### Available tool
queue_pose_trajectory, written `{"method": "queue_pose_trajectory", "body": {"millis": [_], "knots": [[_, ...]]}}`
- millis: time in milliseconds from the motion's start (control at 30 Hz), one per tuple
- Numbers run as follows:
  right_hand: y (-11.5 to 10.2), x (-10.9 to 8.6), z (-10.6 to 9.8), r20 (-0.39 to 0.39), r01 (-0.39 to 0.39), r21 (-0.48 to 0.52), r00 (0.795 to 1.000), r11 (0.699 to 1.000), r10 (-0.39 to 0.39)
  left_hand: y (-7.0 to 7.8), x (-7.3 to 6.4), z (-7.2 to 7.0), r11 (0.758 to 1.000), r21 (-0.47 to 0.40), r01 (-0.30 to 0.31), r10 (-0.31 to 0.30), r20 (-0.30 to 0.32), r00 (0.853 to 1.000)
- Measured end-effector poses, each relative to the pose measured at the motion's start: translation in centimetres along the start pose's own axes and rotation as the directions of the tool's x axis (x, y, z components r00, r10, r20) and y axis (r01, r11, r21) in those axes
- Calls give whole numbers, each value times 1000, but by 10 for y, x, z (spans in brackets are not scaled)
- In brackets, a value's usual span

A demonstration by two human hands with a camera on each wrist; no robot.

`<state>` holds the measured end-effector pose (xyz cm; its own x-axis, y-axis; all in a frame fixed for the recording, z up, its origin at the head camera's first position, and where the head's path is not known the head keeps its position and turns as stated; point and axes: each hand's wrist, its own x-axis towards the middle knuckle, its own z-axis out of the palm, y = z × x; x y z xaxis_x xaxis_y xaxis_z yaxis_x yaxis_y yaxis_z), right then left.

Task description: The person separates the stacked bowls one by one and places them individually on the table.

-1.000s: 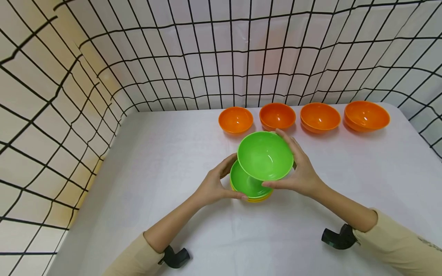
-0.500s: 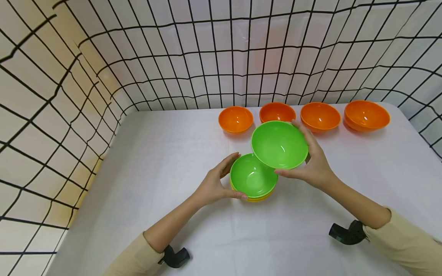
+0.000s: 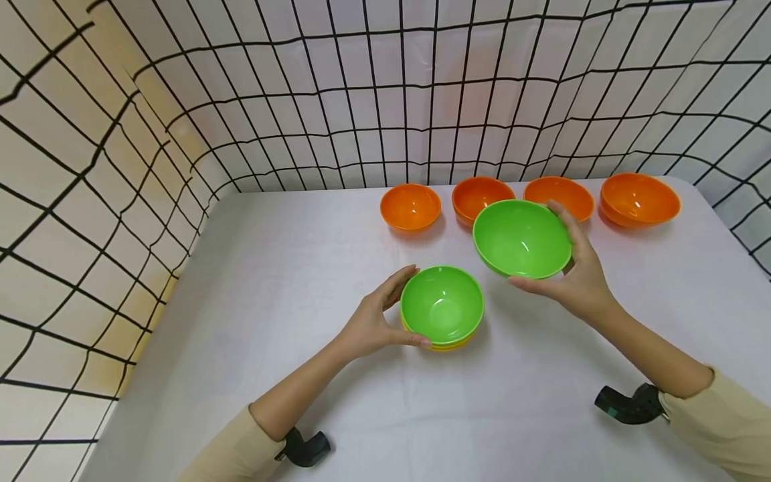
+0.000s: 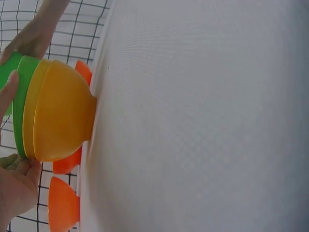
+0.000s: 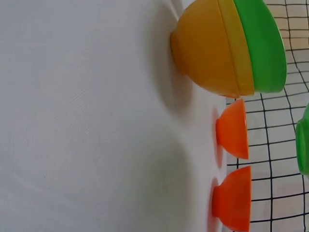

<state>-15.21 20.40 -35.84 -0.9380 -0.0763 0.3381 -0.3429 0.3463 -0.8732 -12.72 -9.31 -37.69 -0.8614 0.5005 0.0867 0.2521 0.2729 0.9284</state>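
My right hand [image 3: 581,274] grips a large green bowl [image 3: 521,238] by its right side, thumb at the near rim and fingers at the far rim. This bowl is in the air, tilted toward me, and part of it shows at the edge of the right wrist view. Left of it, a smaller green bowl [image 3: 442,304] sits nested in yellow bowls [image 4: 65,111] on the table. My left hand [image 3: 375,323] holds this stack from the left, thumb at the front and fingers behind. How many yellow bowls are nested is hard to tell.
Several orange bowls [image 3: 411,207] stand in a row along the back edge of the white-covered table [image 3: 289,268], smaller ones to the left. Black netting [image 3: 337,100] over white walls rises behind the table and on its left.
My right hand has carried the large green bowl to the right and farther back, away from above the stack, uncovering the smaller green bowl. The left hand has stayed at the stack.
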Motion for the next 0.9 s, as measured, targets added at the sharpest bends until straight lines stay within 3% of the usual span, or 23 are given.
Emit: {"method": "queue_pose_trajectory", "body": {"millis": [300, 500, 700, 900], "knots": [[25, 8, 4, 12, -101, -114, 995, 988, 103, 0, 0, -2, 1000, -16, 6, -6, 2, 1000], [50, 12, 8, 35, -177, -120, 983, 977, 182, -1, -1, -2, 1000, -22, 5, -5, 3, 1000], [70, 11, 15, 68, -211, -143, 973, 967, 223, 0, 0, -2, 1000, -17, 6, -5, 13, 1000], [76, 11, 20, 88, -228, -179, 965, 957, 247, 1, 0, -2, 1000, -6, 12, -12, 13, 1000]]}}
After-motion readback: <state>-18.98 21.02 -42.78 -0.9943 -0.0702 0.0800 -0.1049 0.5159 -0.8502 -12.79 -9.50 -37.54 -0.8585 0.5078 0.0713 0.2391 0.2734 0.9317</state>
